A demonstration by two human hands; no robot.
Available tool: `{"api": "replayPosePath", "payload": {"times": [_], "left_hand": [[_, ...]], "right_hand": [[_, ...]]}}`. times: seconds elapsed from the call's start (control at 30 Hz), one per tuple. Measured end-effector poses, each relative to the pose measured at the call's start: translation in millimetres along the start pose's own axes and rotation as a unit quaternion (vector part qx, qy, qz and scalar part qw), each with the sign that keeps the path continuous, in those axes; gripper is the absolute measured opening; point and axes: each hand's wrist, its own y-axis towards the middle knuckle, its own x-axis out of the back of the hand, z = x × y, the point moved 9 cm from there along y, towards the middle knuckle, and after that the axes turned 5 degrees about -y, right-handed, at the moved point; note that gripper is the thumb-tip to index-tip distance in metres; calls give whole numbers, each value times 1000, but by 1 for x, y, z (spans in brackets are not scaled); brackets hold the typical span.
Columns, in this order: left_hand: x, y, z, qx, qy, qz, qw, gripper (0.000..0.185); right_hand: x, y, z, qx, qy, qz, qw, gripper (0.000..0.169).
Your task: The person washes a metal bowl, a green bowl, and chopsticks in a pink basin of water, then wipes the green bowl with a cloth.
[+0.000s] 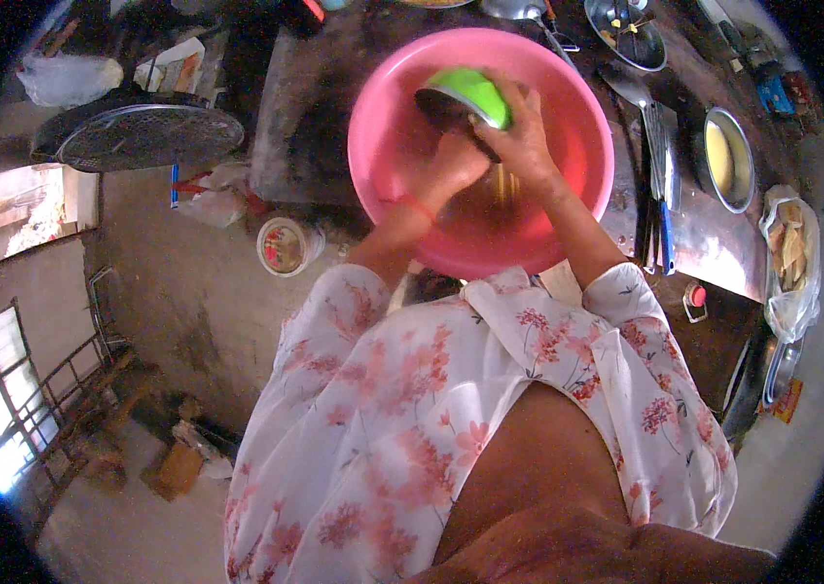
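A large pink plastic basin [481,261] stands before me, with dark liquid at its bottom. Over it, a bright green bowl [472,93] with a metallic rim is tilted on its side. My right hand [525,131] grips the bowl by its rim and outer side. My left hand [459,157] is at the bowl's open side, lower down; its fingers are partly hidden and blurred, so whether it holds anything is unclear. Thin yellowish sticks or streaks [505,188] show below my hands in the basin.
Right of the basin lie a slotted metal turner [656,142] and a ladle [625,86], near a metal bowl of yellowish contents [718,157]. A bagged item [790,255] is farther right. A round mesh strainer [153,137] and a plastic tub [284,247] are left.
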Motion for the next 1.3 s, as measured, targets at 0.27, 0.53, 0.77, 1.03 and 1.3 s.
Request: {"api": "replayPosePath", "payload": {"times": [0.27,0.53,0.77,1.03,1.3], "left_hand": [[-8,-29,8,72,4,128,989,28],[15,-29,27,103,208,223,947,20],[-7,-32,-4,139,22,93,986,29],[3,-56,-21,116,-140,172,968,23],[36,-49,29,111,55,138,983,31]], "right_hand": [[2,-1,-13,-24,29,36,999,59],[6,-5,-7,22,31,19,999,60],[-4,-5,-6,33,8,-26,999,60],[13,-2,-41,-67,100,-50,991,53],[40,8,-18,-270,513,-97,809,36]]}}
